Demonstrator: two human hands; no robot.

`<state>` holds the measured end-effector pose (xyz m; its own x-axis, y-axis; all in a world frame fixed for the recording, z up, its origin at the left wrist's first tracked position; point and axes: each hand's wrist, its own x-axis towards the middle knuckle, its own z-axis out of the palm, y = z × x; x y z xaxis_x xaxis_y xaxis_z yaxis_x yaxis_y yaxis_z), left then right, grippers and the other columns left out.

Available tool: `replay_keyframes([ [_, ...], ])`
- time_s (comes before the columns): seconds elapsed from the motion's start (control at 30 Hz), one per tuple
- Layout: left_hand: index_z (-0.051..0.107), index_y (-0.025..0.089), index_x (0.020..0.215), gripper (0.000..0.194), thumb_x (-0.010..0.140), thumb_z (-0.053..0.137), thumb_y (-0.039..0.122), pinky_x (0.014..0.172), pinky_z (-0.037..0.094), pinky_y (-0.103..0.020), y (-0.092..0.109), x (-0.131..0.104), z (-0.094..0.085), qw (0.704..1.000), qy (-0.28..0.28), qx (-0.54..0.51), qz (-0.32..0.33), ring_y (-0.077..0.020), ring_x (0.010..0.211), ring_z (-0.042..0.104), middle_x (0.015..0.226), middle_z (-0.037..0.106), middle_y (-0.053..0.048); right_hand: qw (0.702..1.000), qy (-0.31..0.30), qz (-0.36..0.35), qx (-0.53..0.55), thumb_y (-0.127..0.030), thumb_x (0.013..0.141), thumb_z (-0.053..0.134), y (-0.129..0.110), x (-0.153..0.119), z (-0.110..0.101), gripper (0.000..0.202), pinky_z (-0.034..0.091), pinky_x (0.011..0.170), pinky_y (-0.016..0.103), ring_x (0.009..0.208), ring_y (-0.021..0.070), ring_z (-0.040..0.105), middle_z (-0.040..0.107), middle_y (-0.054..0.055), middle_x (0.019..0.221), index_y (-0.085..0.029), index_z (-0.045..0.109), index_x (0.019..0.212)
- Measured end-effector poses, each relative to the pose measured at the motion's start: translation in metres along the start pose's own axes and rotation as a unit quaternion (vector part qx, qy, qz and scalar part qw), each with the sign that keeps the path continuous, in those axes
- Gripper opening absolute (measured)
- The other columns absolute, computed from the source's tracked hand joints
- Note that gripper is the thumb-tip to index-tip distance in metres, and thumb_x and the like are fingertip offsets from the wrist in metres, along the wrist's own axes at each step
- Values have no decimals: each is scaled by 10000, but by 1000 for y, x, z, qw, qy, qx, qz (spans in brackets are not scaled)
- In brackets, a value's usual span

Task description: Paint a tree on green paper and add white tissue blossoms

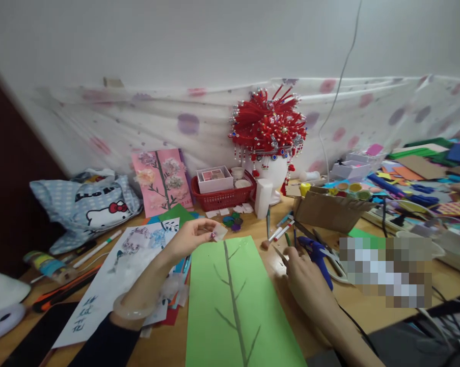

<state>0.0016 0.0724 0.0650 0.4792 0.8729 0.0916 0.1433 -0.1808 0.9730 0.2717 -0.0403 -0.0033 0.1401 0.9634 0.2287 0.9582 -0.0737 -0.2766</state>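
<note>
My left hand (195,235) pinches a small piece of whitish, translucent paper (221,232) above the top edge of a green sheet (207,300). A dark branching stem is painted down this sheet. To the right of the sheet, my right hand (304,278) is closed around a slim pointed metal tool (280,255); its handle is hidden by the fingers. A blue glue gun (320,260) lies just beyond that hand, and a brush (270,239) is near the tool's tip.
A white sheet with painted flowers (111,285) lies at left. Behind stand a red basket (214,200), a pink flower picture (157,178), a red tasselled headdress (270,125) and a cardboard box (325,211). Cables and coloured foam sheets (421,168) crowd the right.
</note>
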Motion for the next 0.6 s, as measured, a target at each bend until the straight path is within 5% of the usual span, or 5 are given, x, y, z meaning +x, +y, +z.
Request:
replay_keyframes([
  [0.1,683,144,935,302,677,731,293,853,503,-332,-8,5,8,1000,-6,-20,-8,-192,880,659,961,715,-75,970,23,-59,233,-105,847,326,-2,4,-8,377,426,680,305,757,189,582,632,53,797,-193,585,1107],
  [0.2,686,133,863,251,681,742,297,814,521,-331,-17,12,17,998,-11,-58,-18,-174,795,660,875,716,-67,880,-4,-71,469,-291,870,438,-13,14,-17,267,482,691,317,814,193,620,675,81,924,-204,629,1035],
  [0.33,669,128,827,229,663,752,265,730,529,-288,-24,24,31,995,-4,-101,-25,-125,682,632,820,685,-45,767,-45,-40,639,-323,708,723,-35,36,-27,332,521,780,339,991,233,635,662,96,1141,-217,592,994],
  [0.47,643,134,827,196,683,718,242,694,517,-250,-19,31,40,991,-8,-135,-13,-95,639,607,773,655,-19,776,53,-4,628,-420,715,736,-57,57,-31,335,522,622,302,805,226,666,697,67,890,-216,499,832],
  [0.6,612,155,856,187,709,673,253,712,517,-262,-11,29,40,990,-19,-137,24,-105,648,613,740,637,2,781,30,-20,623,-451,714,727,-74,70,-27,344,534,706,320,811,209,666,681,34,852,-220,491,811],
])
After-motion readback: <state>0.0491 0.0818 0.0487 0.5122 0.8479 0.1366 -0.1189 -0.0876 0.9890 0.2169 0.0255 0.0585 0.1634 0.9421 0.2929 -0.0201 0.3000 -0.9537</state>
